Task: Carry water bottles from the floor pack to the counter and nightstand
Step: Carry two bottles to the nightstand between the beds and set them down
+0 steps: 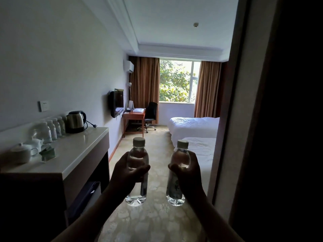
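Observation:
I hold two clear water bottles upright in front of me, over the carpeted passage. My left hand (126,175) is wrapped around the middle of the left bottle (138,154), which has a pale cap. My right hand (187,173) grips the right bottle (180,152) the same way. The white counter (83,145) runs along the wall to my left, with several water bottles (52,128) lined up at its back. No floor pack and no nightstand are in view.
On the counter stand a steel kettle (75,121), white teacups (22,152) and green sachets (47,152). Ahead are a wooden desk (133,117), an office chair (150,113), a wall TV (116,103) and two white beds (194,126). A dark wall (279,119) closes off the right side.

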Motion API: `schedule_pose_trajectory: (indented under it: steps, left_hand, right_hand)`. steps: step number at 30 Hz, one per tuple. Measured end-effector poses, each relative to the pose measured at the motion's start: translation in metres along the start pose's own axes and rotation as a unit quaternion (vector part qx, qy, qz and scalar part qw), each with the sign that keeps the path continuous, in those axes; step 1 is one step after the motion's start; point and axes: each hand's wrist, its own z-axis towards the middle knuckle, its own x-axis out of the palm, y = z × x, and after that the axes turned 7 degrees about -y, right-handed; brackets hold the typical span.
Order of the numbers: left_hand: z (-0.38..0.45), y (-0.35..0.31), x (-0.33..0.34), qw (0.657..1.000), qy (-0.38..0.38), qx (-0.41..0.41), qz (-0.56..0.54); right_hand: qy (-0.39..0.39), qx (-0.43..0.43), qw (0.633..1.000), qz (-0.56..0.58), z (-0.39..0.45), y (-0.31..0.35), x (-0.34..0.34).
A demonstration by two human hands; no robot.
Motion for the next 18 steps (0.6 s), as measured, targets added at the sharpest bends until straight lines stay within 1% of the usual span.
schedule_pose_trajectory:
  steps: [2,5,7,11,15,18]
  left_hand:
    - [0.034,0.015,-0.009,1.0,-0.018,0.003,0.012]
    - [0.101,0.047,-0.029,0.999,-0.039,-0.001,0.023]
    - [0.146,0.068,-0.042,0.999,-0.033,0.009,0.022]
    - [0.24,0.101,-0.055,1.0,-0.02,0.007,0.014]
    - [0.315,0.131,-0.046,1.0,0.011,-0.004,0.003]
    - [0.366,0.156,-0.031,1.0,0.02,-0.012,-0.005]
  right_hand:
    - [0.016,-0.014,1.0,0.002,0.023,-0.011,0.03]
    - [0.034,-0.011,0.998,0.046,0.064,-0.025,0.086]
    - [0.035,-0.012,0.998,0.054,0.091,-0.032,0.122]
    - [0.021,-0.005,0.999,0.024,0.155,-0.049,0.185]
    - [0.009,0.002,1.0,0.013,0.217,-0.074,0.224]
    - [0.006,0.012,1.0,0.01,0.263,-0.094,0.245]
